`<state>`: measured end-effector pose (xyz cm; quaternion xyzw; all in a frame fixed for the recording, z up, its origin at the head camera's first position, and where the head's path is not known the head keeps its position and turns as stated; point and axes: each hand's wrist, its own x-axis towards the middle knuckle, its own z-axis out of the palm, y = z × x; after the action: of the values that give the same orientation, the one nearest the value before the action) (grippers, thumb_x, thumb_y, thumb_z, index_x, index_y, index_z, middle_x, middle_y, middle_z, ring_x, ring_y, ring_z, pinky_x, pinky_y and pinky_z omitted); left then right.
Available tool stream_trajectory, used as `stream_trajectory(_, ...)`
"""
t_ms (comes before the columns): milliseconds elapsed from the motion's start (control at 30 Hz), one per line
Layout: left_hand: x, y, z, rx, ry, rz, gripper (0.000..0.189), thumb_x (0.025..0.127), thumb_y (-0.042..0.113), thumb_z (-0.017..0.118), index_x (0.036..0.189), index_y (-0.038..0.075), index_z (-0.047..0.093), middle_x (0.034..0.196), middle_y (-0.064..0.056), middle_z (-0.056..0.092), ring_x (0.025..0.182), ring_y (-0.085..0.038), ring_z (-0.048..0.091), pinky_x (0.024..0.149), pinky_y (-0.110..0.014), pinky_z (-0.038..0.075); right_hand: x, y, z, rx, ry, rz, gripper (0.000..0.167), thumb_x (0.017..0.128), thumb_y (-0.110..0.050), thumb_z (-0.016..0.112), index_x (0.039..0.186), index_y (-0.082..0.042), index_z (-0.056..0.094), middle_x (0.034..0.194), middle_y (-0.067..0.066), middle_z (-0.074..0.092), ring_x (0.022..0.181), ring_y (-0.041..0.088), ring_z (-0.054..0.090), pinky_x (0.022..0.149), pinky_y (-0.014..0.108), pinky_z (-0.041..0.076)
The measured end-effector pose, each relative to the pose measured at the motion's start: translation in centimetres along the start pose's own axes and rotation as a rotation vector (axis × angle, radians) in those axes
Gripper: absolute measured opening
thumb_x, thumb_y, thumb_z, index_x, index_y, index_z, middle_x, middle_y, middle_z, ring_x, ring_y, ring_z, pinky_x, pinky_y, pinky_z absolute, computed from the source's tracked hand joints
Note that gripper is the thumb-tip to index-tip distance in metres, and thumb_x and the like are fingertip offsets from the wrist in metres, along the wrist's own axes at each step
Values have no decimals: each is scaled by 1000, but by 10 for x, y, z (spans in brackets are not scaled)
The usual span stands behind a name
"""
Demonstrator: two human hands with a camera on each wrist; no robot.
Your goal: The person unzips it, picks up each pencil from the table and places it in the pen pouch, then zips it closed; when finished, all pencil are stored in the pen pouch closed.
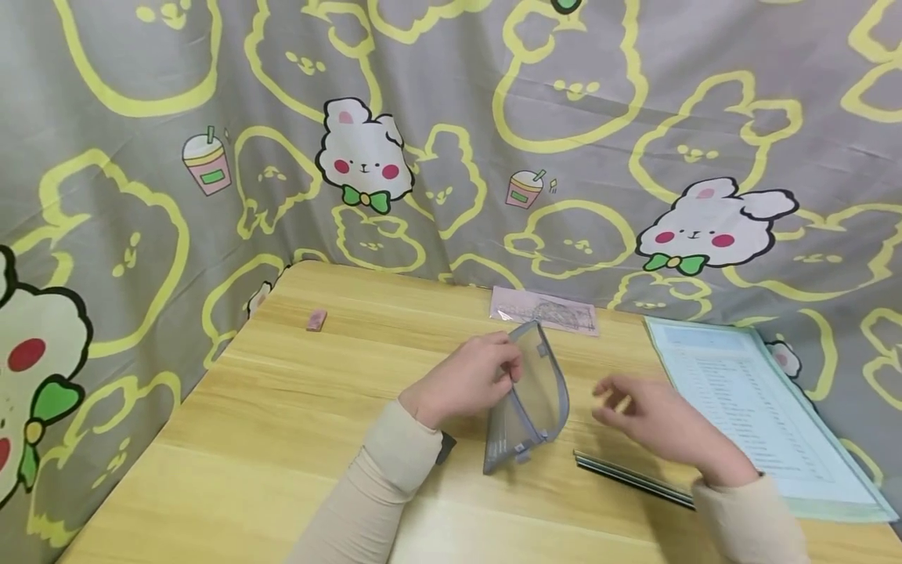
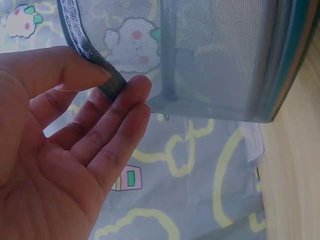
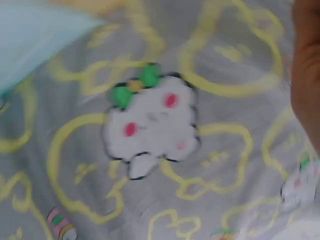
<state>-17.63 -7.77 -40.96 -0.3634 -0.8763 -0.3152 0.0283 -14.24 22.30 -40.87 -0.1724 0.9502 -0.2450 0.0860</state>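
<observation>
A grey mesh zip pouch (image 1: 543,384) stands tilted on the wooden table, its mouth spread apart. My left hand (image 1: 468,376) pinches its edge; in the left wrist view, the thumb and fingertips of the left hand (image 2: 100,115) meet on the pouch's dark woven rim (image 2: 92,52). To the right of the pouch, my right hand (image 1: 658,415) hovers with loosely bent fingers and nothing between them. Below it lie thin dark pencil-like sticks (image 1: 630,478), partly covered by the right sleeve. Only a blurred strip of the right hand (image 3: 307,75) shows in the right wrist view.
A pale blue folder with a printed sheet (image 1: 747,415) lies at the right. Behind the pouch is a flat pinkish packet (image 1: 564,313). A small pink eraser-like block (image 1: 316,319) sits far left. Some dark object (image 1: 445,448) peeks out by the left sleeve. Patterned curtain (image 1: 437,157) borders the table.
</observation>
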Motion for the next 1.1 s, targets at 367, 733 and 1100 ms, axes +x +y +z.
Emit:
stream_trajectory(367,-2,3,-5,36,9,12,19,93,-5,65,89,14,68,93,3,61,81,-9,56,70,-17,48,-53,72,42,-7,-86,54,26,95,-24,79,116,-11,71,94,-5,65,79,-4,52,66,23,48)
stream_trajectory(733,-4,2,-3,25,28,36,20,93,-7,63,88,12,67,93,2,61,82,-9,56,70,-17,47,-50,70,44,-63,-26,69,17,92,-11,79,109,-12,75,93,-7,70,79,-6,59,66,23,53)
stream_trajectory(1100,-4,2,-4,26,27,40,21,93,-7,64,89,13,66,93,2,60,81,-10,56,69,-17,47,-21,8,8,-100,339,9,22,101,-19,70,118,-6,72,87,-4,72,66,0,63,56,25,50)
